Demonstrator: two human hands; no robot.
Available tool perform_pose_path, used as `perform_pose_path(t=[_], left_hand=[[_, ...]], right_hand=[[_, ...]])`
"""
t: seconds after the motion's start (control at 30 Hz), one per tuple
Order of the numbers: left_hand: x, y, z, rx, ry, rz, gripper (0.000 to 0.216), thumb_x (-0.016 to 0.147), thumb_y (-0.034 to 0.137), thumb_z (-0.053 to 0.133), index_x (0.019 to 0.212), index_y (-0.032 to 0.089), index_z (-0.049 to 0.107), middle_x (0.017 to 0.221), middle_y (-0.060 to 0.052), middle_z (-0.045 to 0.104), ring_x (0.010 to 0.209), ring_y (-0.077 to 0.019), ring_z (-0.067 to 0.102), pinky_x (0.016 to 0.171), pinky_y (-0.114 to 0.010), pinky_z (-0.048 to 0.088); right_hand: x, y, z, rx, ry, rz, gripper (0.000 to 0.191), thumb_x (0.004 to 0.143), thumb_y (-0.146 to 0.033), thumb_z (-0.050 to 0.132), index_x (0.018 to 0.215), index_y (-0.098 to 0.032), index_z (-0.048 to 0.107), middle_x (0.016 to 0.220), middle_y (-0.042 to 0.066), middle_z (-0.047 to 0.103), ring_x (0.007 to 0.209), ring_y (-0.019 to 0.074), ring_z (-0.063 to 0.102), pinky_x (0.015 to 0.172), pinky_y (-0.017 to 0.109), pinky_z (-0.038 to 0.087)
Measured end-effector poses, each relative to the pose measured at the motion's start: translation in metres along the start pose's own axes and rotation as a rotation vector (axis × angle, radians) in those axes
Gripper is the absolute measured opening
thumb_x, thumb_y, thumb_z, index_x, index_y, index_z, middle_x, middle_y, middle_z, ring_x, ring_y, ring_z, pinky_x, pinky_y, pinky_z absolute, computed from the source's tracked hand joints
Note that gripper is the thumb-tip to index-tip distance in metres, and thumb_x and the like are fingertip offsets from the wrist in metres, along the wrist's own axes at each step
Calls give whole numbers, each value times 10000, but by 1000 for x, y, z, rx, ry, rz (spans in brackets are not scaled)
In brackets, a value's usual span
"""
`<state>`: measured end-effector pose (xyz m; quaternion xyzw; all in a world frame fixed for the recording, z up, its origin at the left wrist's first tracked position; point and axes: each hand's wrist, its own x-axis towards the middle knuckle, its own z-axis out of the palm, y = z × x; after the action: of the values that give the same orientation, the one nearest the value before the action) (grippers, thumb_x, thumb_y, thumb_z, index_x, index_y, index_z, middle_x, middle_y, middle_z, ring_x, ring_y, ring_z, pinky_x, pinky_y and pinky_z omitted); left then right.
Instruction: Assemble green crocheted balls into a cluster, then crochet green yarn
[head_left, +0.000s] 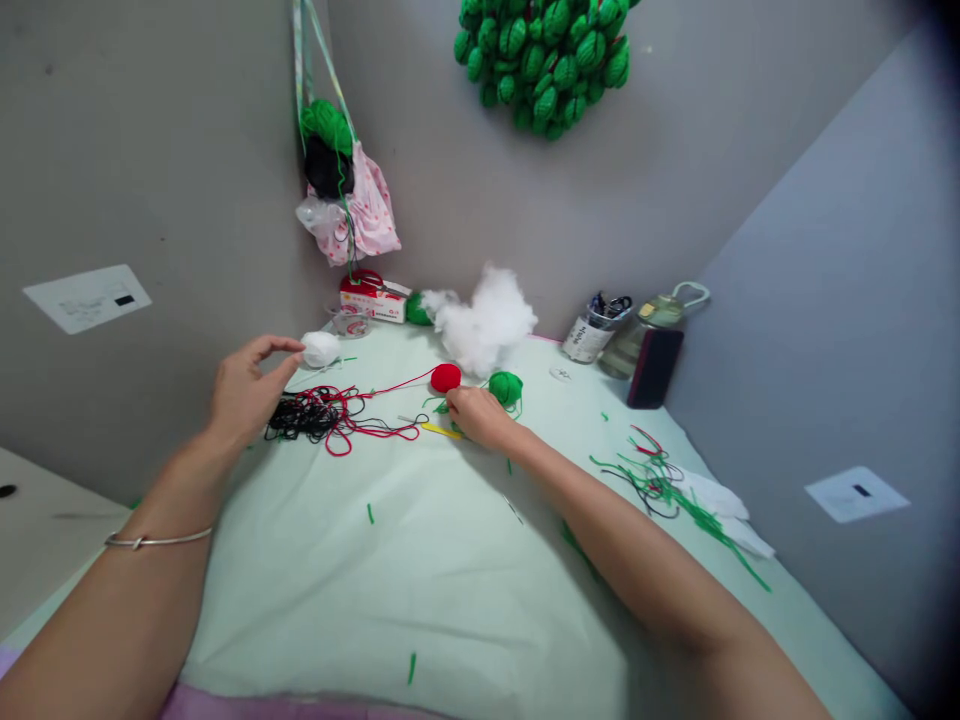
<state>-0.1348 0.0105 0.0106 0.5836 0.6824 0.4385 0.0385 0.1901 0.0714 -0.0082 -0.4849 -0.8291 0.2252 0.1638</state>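
Observation:
My left hand (244,390) reaches out over the pale green table cover (420,560), fingers apart, its fingertips touching a small white crocheted ball (321,348). Just below it lies a tangle of black and red yarn (322,415). My right hand (480,415) rests on the cover with fingers curled down, beside a small red crocheted ball (445,377) and a green crocheted piece (506,387). A yellow crochet hook (441,430) lies at its fingertips. What the right fingers pinch, if anything, is hidden.
A heap of white stuffing (484,325) and a red-and-white box (373,298) sit at the back. A pen cup (592,330), a bottle (649,335) and a dark case (655,368) stand back right. Green yarn scraps (660,490) lie right. A bag (349,200) and green wreath (544,55) hang on the wall.

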Motion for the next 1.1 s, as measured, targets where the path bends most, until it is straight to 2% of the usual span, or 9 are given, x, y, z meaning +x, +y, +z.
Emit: perform_pose_path(t=[0.2, 0.3, 0.5, 0.6, 0.73, 0.87, 0.93, 1.0, 1.1], left_hand=[[1, -2, -3, -162, 100, -9, 332, 842, 413, 612, 1014, 149, 717, 1020, -55, 734, 1042, -215, 636, 997, -344, 465], [2, -3, -4, -203, 138, -2, 328, 834, 393, 620, 1008, 132, 719, 1020, -60, 738, 1011, -199, 645, 1005, -337, 468], [1, 0, -8, -272, 183, -5, 324, 829, 364, 626, 1012, 114, 720, 1024, -62, 746, 966, -173, 655, 1005, -334, 493], [1, 2, -8, -294, 197, -2, 327, 831, 347, 628, 1021, 97, 718, 1023, -72, 748, 955, -164, 659, 1003, -334, 500], [1, 1, -5, -292, 191, -16, 348, 831, 362, 627, 1041, 99, 717, 1042, -75, 747, 956, -161, 655, 999, -328, 504], [1, 0, -4, -267, 176, -46, 338, 835, 371, 618, 1049, 126, 712, 1061, -58, 748, 967, -164, 653, 988, -328, 510], [0, -1, -4, -262, 173, -44, 329, 835, 364, 619, 1046, 130, 710, 1061, -55, 749, 967, -163, 656, 986, -327, 512], [0, -3, -5, -260, 166, -40, 325, 835, 359, 623, 1044, 126, 710, 1053, -55, 750, 956, -160, 657, 984, -324, 514], [1, -6, -5, -262, 174, -34, 311, 836, 339, 628, 1037, 119, 717, 1036, -57, 751, 932, -157, 660, 973, -326, 523]], right_hand=[[-27, 2, -58, 313, -72, 48, 158, 829, -322, 587, 791, -177, 638, 657, 2, 581, 576, 117, 487, 591, 281, 386], [-55, 11, -99, 490, 23, 87, 195, 789, -384, 687, 813, -191, 674, 662, -7, 568, 564, 103, 454, 594, 299, 376], [-127, 70, -174, 283, 136, 211, 169, 801, -441, 716, 802, -272, 710, 657, 19, 570, 546, 136, 471, 606, 359, 444], [-153, 111, -193, 131, 153, 192, 142, 791, -418, 733, 771, -281, 704, 632, 40, 560, 560, 164, 508, 628, 393, 467], [-154, 121, -172, -114, 486, 116, 98, 727, -291, 777, 763, -275, 688, 724, 82, 600, 731, 277, 604, 722, 449, 454], [-123, 72, -109, -60, 181, 110, 169, 884, -344, 615, 983, -276, 734, 1023, 112, 704, 857, 292, 660, 819, 435, 468], [-106, 47, -79, -38, 87, 69, 263, 867, -408, 663, 1088, -279, 725, 1115, 92, 690, 887, 250, 661, 831, 377, 484], [-92, 33, -58, -135, -33, 106, 322, 776, -411, 769, 1044, -237, 730, 1072, 91, 673, 880, 238, 637, 793, 340, 471], [-82, 32, -47, -205, -60, 156, 79, 811, -239, 701, 876, -203, 728, 997, 80, 677, 886, 221, 619, 783, 315, 445]])
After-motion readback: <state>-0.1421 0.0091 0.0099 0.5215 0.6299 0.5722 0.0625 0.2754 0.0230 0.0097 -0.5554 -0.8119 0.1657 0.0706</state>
